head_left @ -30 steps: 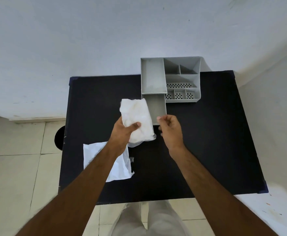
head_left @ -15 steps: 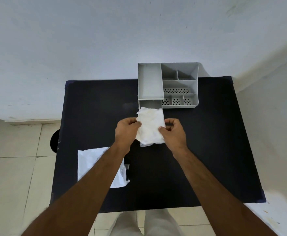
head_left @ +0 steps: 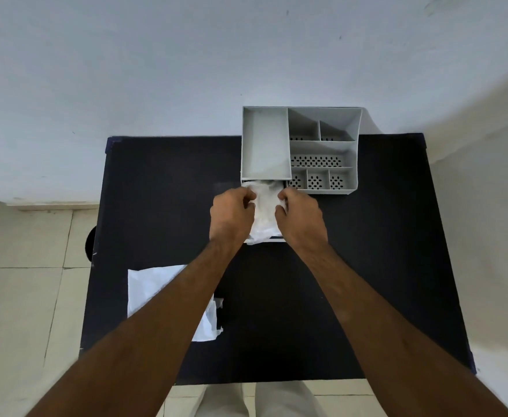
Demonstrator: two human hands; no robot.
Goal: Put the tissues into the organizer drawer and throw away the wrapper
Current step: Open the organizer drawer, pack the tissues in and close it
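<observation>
Tissues (head_left: pixel 263 215) sit between my two hands, a white crumpled stack lying in the pulled-out drawer (head_left: pixel 272 239) of the grey organizer (head_left: pixel 353 164). My left hand (head_left: pixel 231 213) grips the stack's left edge, fingers curled over the top. My right hand (head_left: pixel 301 216) grips the right edge the same way. Both hands are closed on the tissues, knuckles up, close together with only the stack's width between them. Far end of the stack reaches under the organizer's front lip; near end lies at the drawer's front rim, which shows as a pale strip just below my wrists. Whether the stack rests flat on the drawer floor, I cannot tell; my hands cover it.

Organizer stands at the far edge of the black table (head_left: pixel 382 266), against the wall (head_left: pixel 156 70). One long open compartment on its left, directly above the drawer; smaller compartments with perforated floors on its right.

Wrapper (head_left: pixel 153 288), white and flattened, lies on the table's near left part, well apart from the organizer, partly hidden by my left forearm. A torn end shows to the right of the forearm.

Round dark object (head_left: pixel 90 246) shows on the tiled floor (head_left: pixel 21 296) beside the table's left edge, mostly hidden by the tabletop.
</observation>
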